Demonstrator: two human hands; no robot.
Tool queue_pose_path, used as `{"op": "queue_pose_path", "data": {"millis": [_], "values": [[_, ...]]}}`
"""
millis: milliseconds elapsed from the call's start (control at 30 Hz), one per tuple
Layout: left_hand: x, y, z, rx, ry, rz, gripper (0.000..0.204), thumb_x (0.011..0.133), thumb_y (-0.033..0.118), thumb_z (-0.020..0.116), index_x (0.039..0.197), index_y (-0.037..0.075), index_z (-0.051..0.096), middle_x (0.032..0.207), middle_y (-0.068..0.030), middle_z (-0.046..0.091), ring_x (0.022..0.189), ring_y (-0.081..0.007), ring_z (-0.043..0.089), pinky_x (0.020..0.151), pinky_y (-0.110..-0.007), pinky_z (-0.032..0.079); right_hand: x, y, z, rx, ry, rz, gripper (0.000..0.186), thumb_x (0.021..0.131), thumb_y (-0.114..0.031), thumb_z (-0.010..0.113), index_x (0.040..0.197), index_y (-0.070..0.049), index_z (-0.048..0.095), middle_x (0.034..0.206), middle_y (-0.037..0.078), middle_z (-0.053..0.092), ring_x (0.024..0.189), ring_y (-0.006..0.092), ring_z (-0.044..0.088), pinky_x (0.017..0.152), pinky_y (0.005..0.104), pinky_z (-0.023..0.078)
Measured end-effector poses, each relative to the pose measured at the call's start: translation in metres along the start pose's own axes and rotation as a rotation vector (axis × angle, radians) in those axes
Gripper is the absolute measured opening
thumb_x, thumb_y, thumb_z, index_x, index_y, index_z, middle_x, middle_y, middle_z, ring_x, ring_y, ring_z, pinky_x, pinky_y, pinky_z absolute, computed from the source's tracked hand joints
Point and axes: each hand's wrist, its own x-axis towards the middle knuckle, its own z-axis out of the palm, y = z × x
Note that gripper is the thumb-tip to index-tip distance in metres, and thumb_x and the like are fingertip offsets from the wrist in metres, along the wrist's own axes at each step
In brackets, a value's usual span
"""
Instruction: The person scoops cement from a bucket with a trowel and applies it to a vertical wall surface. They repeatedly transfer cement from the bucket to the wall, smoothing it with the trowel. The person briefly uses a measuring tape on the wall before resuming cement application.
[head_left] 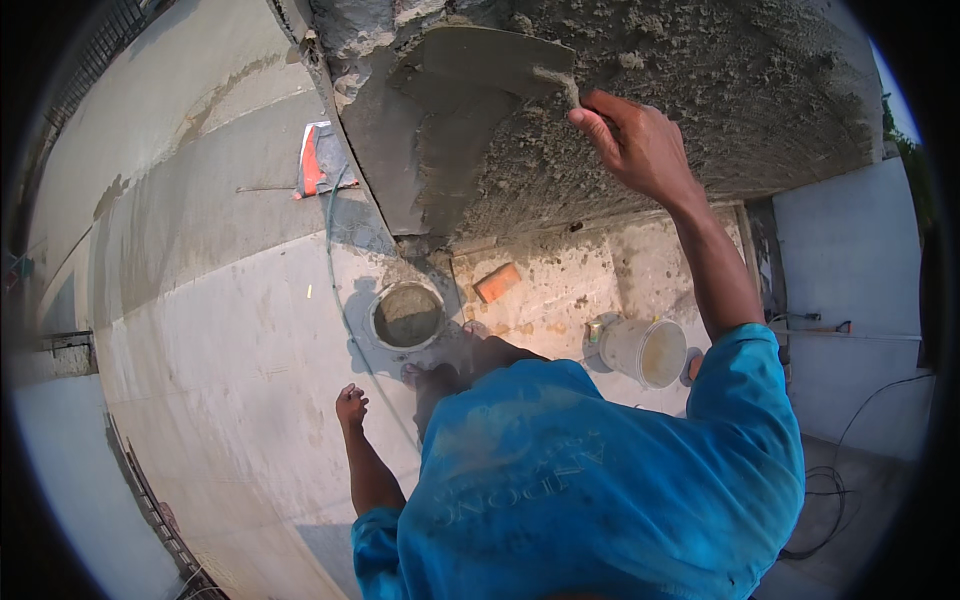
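Observation:
My right hand is raised and closed on the mortar-caked handle of a plastering trowel. The trowel's wide grey blade lies against the wall, which is coated with wet grey mortar. Below and left of the blade the mortar is smooth; to the right it is rough and lumpy. A straight edge strip runs down the wall's left side. My left hand hangs low at my side with nothing in it, its fingers loosely bent and apart. Nearest to it is a thin hose on the floor.
By my feet stands a round bucket of mortar. An orange brick lies to its right, and a white bucket stands farther right. A red-and-white sack rests left of the wall's edge. Black cable coils at lower right.

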Motion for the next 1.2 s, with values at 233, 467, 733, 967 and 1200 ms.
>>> {"op": "queue_pose_path", "data": {"millis": [233, 467, 733, 967, 1200], "values": [[0.012, -0.023, 0.003, 0.010, -0.060, -0.080, 0.038, 0.095, 0.011, 0.055, 0.132, 0.000, 0.054, 0.090, -0.0096, 0.065, 0.064, -0.0160, 0.064, 0.041, -0.024, 0.041, -0.015, 0.016, -0.054, -0.069, -0.098, 0.186, 0.045, 0.098, -0.054, 0.052, 0.110, -0.014, 0.071, 0.076, 0.010, 0.070, 0.076, 0.0293, 0.071, 0.071, 0.0434, 0.053], [0.005, -0.012, 0.019, 0.100, -0.033, 0.013, 0.038, 0.096, 0.013, 0.054, 0.132, -0.001, 0.055, 0.092, -0.0110, 0.068, 0.066, -0.0168, 0.066, 0.044, -0.027, 0.045, -0.049, 0.050, -0.064, -0.064, 0.111, 0.086, 0.038, 0.095, -0.046, 0.061, 0.099, -0.009, 0.067, 0.075, 0.009, 0.064, 0.066, 0.0276, 0.065, 0.059, 0.0400, 0.049], [0.032, -0.041, 0.013, 0.070, -0.009, 0.019, 0.037, 0.092, 0.006, 0.059, 0.128, 0.000, 0.056, 0.084, -0.0103, 0.064, 0.057, -0.0168, 0.061, 0.040, -0.027, 0.039, -0.121, -0.006, 0.141, 0.290, 0.161, -0.274, 0.031, 0.088, -0.034, 0.072, 0.097, -0.005, 0.065, 0.084, 0.009, 0.063, 0.069, 0.0290, 0.064, 0.059, 0.0388, 0.049], [-0.007, -0.042, -0.025, 0.061, -0.070, 0.045, 0.043, 0.096, 0.020, 0.056, 0.136, 0.003, 0.054, 0.100, -0.0045, 0.066, 0.079, -0.0132, 0.065, 0.062, -0.025, 0.049, -0.187, -0.085, 0.372, 0.340, -0.351, -0.320, 0.035, 0.090, -0.039, 0.068, 0.105, -0.008, 0.064, 0.093, 0.009, 0.066, 0.078, 0.0319, 0.068, 0.066, 0.0436, 0.052], [0.089, -0.082, -0.038, 0.089, -0.187, -0.045, 0.044, 0.096, 0.023, 0.057, 0.133, -0.001, 0.057, 0.102, -0.0094, 0.071, 0.082, -0.0158, 0.069, 0.070, -0.027, 0.052, -0.215, -0.165, 0.562, -0.098, -1.174, -0.116, 0.038, 0.096, -0.031, 0.052, 0.126, -0.007, 0.055, 0.114, 0.017, 0.063, 0.105, 0.0312, 0.067, 0.084, 0.0493, 0.055]]}}
